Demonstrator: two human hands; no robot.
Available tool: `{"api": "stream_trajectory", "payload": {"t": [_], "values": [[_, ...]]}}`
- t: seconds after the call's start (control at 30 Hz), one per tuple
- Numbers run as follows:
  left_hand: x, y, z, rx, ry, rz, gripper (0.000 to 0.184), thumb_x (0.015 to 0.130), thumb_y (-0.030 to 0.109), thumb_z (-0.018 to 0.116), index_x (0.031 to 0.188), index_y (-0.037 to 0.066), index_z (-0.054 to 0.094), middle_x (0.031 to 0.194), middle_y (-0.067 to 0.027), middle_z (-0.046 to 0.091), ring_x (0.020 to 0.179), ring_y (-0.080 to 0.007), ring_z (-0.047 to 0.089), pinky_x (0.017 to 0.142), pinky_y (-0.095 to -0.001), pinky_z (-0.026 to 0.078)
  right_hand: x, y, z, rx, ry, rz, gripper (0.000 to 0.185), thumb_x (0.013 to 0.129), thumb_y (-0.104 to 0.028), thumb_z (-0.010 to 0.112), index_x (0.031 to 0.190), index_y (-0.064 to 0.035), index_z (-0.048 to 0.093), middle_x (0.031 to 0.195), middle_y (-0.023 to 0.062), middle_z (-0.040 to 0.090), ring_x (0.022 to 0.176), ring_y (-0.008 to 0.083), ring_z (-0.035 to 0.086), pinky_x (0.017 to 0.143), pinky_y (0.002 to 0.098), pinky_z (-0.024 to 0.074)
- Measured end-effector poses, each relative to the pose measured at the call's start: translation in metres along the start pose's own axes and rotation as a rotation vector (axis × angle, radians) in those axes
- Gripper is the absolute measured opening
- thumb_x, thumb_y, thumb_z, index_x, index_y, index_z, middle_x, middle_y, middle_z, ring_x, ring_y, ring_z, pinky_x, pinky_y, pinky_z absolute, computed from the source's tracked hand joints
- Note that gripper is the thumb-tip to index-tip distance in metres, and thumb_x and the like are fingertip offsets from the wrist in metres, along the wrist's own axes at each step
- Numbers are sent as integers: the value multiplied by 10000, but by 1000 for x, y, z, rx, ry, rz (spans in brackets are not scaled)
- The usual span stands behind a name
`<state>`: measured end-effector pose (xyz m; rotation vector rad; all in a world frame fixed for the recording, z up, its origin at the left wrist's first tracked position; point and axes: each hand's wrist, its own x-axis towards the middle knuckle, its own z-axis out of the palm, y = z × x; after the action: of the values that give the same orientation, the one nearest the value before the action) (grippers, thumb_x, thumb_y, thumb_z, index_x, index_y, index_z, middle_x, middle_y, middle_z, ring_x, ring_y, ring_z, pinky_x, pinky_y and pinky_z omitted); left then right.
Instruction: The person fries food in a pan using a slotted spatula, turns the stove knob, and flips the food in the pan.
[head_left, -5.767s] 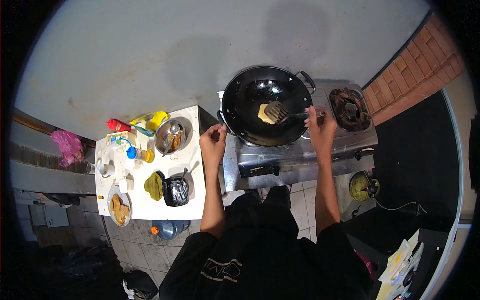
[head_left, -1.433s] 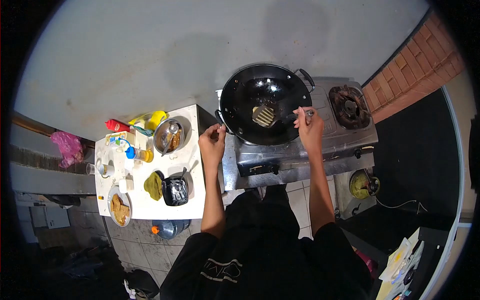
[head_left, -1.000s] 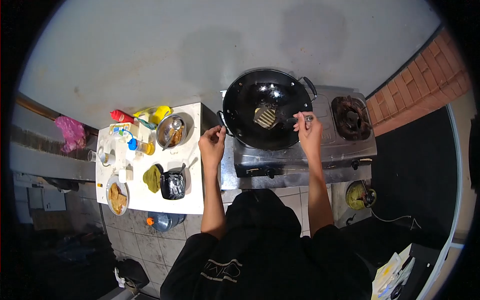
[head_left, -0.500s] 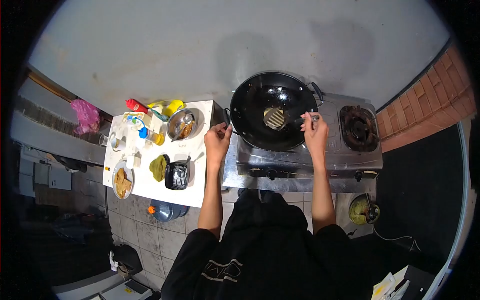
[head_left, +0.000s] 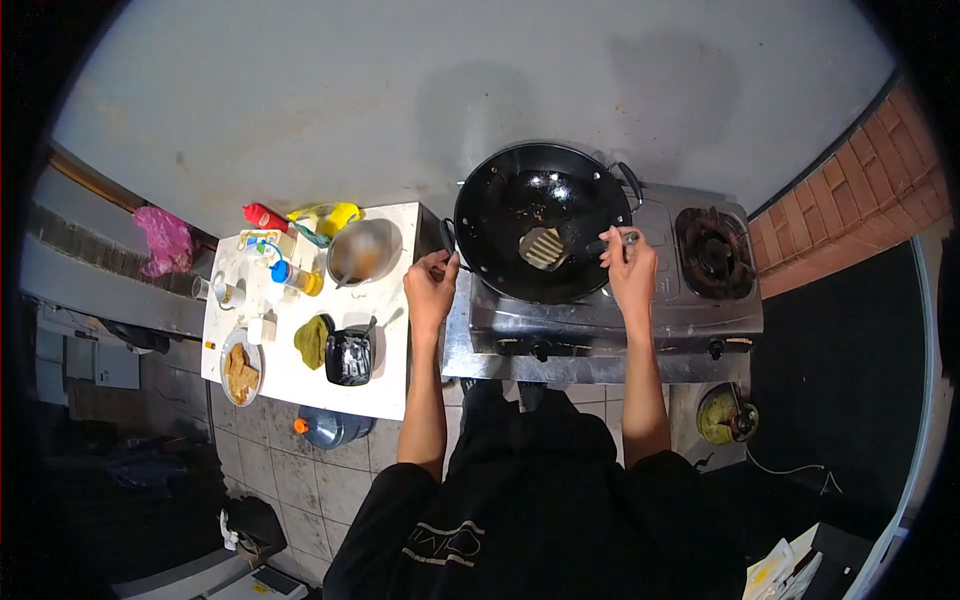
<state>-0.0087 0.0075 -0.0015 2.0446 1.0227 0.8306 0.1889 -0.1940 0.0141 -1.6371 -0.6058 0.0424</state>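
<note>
My right hand [head_left: 629,262] grips the handle of a slotted turner [head_left: 607,244]. The turner's slotted head [head_left: 543,249] lies low inside a black wok [head_left: 510,195], over a pale yellowish piece of food that is mostly hidden beneath it. Oil glistens on the wok's inner wall, with a few small crumbs nearby. At the wok's left side, my left hand [head_left: 432,283] is closed, its thumb and fingers pinched at the lower end of the wok's left handle [head_left: 447,235]. The wok stands on the left burner of a steel gas stove [head_left: 620,325].
Right of the wok is a bare burner [head_left: 716,252]. The white table [head_left: 385,395] at left carries a metal bowl [head_left: 365,240], a black square dish [head_left: 349,358], a plate of browned food [head_left: 241,368], a blue-capped bottle [head_left: 298,277] and a red bottle [head_left: 262,216]. A water jug [head_left: 335,427] lies below.
The turner's head has shifted slightly toward me inside the wok. Both hands keep their holds. The view has shifted a little, and the metal bowl's inside now looks blurred.
</note>
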Motion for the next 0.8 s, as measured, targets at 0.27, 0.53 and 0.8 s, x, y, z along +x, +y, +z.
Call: {"api": "stream_trajectory", "payload": {"t": [0.27, 0.53, 0.8], "values": [[0, -1, 1, -39, -3, 26, 276, 811, 184, 729, 931, -61, 685, 652, -103, 623, 542, -141, 579, 531, -277, 453, -9, -7, 6, -10, -18, -2, 206, 938, -153, 579, 875, 42, 598, 734, 83, 661, 546, 103, 588, 499, 251, 485], [-3, 15, -5, -28, -29, -5, 323, 822, 214, 720, 960, -74, 683, 698, -141, 656, 625, -185, 618, 617, -308, 478, -7, 0, 5, 17, -17, -2, 202, 935, -149, 581, 867, 40, 601, 737, 78, 665, 556, 102, 595, 497, 248, 483], [0, 13, -4, 23, 2, 14, 294, 818, 193, 720, 940, -73, 685, 692, -135, 659, 592, -181, 620, 583, -297, 478, -6, -2, -5, 72, 35, -45, 193, 933, -139, 584, 877, 45, 598, 759, 85, 668, 561, 97, 591, 503, 244, 482]]}}
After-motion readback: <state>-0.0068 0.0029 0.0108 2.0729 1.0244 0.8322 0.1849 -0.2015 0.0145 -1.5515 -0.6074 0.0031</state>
